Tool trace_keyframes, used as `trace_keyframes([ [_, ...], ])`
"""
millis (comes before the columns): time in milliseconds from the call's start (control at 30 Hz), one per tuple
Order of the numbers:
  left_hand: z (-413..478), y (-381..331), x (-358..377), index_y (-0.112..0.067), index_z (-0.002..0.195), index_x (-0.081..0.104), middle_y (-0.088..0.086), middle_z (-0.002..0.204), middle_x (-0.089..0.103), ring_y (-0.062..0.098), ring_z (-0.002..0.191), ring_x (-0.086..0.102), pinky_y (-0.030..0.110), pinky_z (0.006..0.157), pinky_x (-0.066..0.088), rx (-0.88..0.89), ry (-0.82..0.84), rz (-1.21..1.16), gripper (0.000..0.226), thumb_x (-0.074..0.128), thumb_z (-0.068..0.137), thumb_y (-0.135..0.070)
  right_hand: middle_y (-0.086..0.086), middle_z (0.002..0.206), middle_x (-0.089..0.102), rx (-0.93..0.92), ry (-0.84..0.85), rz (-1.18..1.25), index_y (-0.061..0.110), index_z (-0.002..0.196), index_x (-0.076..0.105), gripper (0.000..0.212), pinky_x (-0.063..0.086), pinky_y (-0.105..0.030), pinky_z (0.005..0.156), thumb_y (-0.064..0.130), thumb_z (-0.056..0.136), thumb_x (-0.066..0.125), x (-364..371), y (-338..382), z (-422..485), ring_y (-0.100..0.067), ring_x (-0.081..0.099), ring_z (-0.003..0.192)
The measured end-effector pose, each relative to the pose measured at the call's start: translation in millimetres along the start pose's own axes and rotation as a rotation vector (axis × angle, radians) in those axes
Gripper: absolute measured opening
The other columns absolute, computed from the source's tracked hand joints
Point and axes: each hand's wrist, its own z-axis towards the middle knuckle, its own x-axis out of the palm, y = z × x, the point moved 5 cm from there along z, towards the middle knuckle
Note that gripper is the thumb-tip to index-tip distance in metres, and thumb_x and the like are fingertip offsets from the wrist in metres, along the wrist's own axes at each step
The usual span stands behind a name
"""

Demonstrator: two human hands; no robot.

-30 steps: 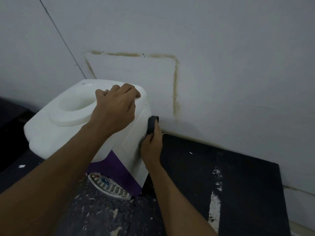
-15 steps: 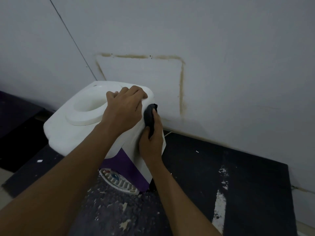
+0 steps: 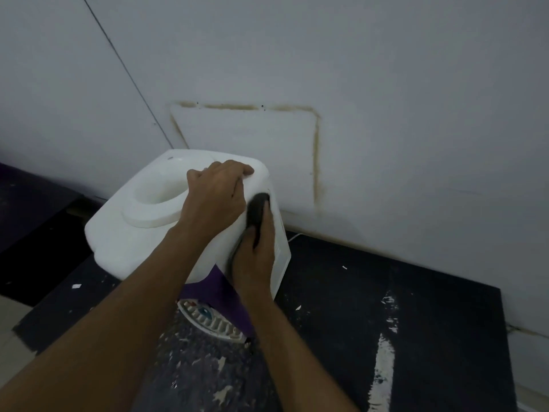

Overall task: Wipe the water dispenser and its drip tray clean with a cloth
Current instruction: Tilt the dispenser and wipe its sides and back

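Note:
A white tabletop water dispenser [image 3: 130, 233] with a purple front stands on a dark counter against the wall. My left hand [image 3: 217, 197] rests on its top right corner, fingers curled over the edge. My right hand [image 3: 255, 257] holds a dark cloth [image 3: 258, 209] and presses it against the dispenser's right side near the top. The white drip tray [image 3: 212, 322] with its grille shows below the purple front, between my forearms.
The dark counter [image 3: 416, 307] is scratched, with white paint streaks and chips. A grey wall [image 3: 386, 114] with a brown-stained rectangular outline stands close behind the dispenser. A thin white cord [image 3: 292, 237] runs along the counter's back edge.
My right hand has slid the cloth upward along the dispenser's right side, from its middle to near the top corner. My left hand has kept its grip on the top.

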Motion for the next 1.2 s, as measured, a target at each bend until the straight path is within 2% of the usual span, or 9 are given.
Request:
trace_keyframes([
  [133,1.2,0.3,2.7,-0.011,0.111,0.070,0.005,0.111,0.074,0.029,0.090,0.066,0.039,0.079,0.031,0.026,0.007,0.032,0.035,0.040,0.092,-0.012,0.010,0.159,0.033,0.128,-0.018,0.028,0.026,0.156,0.028,0.057,0.026,-0.036,0.122,0.006,0.102,0.032,-5.2,2.0,80.9,-0.003,0.031,0.142],
  [367,-0.8,-0.4,1.2,-0.014,0.109,0.068,0.000,0.113,0.073,0.026,0.092,0.065,0.038,0.078,0.029,0.003,0.012,0.014,0.036,0.037,0.091,-0.011,0.016,0.158,0.032,0.016,0.007,0.025,0.036,0.152,0.028,0.053,0.024,-0.017,0.118,0.010,0.106,0.036,2.2,5.6,-5.4,0.005,0.028,0.143],
  [467,-0.7,-2.9,-1.5,-0.014,0.107,0.070,0.001,0.110,0.074,0.028,0.089,0.067,0.040,0.076,0.033,0.033,-0.002,0.024,0.035,0.040,0.089,-0.009,0.011,0.158,0.034,-0.009,-0.003,0.023,0.029,0.153,0.032,0.053,0.023,-0.016,0.118,0.005,0.105,0.033,2.0,13.8,28.8,0.002,0.030,0.143],
  [633,1.7,-4.2,0.5,-0.011,0.106,0.070,0.004,0.107,0.074,0.029,0.086,0.066,0.044,0.075,0.039,0.047,-0.003,0.040,0.032,0.042,0.091,-0.009,0.008,0.156,0.037,0.105,0.001,-0.016,0.025,0.154,0.033,0.057,0.027,-0.032,0.121,0.005,0.101,0.032,-5.5,18.7,88.9,-0.001,0.034,0.137],
  [833,1.6,-5.1,-3.1,-0.015,0.109,0.069,-0.002,0.113,0.072,0.025,0.096,0.062,0.036,0.079,0.022,0.012,-0.006,0.029,0.034,0.040,0.091,-0.007,0.013,0.156,0.037,-0.021,-0.030,0.036,0.029,0.152,0.034,0.050,0.029,-0.018,0.116,0.014,0.105,0.037,7.9,13.2,-35.9,0.001,0.033,0.142],
  [1000,-2.9,-10.2,-7.8,-0.013,0.107,0.068,-0.001,0.106,0.072,0.026,0.091,0.062,0.037,0.080,0.026,0.030,-0.055,0.031,0.030,0.043,0.091,-0.008,0.014,0.160,0.029,-0.041,-0.021,-0.041,0.033,0.151,0.031,0.049,0.029,-0.017,0.116,0.015,0.106,0.038,10.1,-19.3,-111.6,0.001,0.024,0.147],
  [1067,-2.7,-12.3,-10.3,-0.011,0.110,0.067,0.002,0.106,0.071,0.027,0.096,0.061,0.042,0.086,0.032,0.039,-0.050,0.050,0.024,0.050,0.093,-0.010,0.016,0.160,0.027,0.036,-0.044,-0.041,0.033,0.152,0.030,0.050,0.031,-0.021,0.117,0.012,0.106,0.037,2.5,-45.9,-121.3,0.001,0.024,0.147],
  [1133,-2.4,-14.7,-12.1,-0.011,0.107,0.066,0.004,0.103,0.070,0.028,0.096,0.060,0.044,0.089,0.034,0.047,-0.041,0.086,0.019,0.054,0.093,-0.014,0.018,0.159,0.027,0.191,-0.086,-0.048,0.042,0.148,0.029,0.054,0.033,-0.033,0.118,0.009,0.107,0.036,-6.6,-73.9,-122.3,-0.004,0.027,0.147],
  [1200,-3.7,-18.9,-13.0,-0.010,0.095,0.064,0.005,0.091,0.067,0.028,0.083,0.058,0.040,0.080,0.032,0.101,-0.037,0.160,0.012,0.054,0.093,-0.016,0.018,0.157,0.028,0.317,-0.095,-0.047,0.054,0.139,0.025,0.058,0.032,-0.032,0.119,0.007,0.106,0.035,-12.9,-87.7,-120.7,-0.005,0.029,0.146],
])
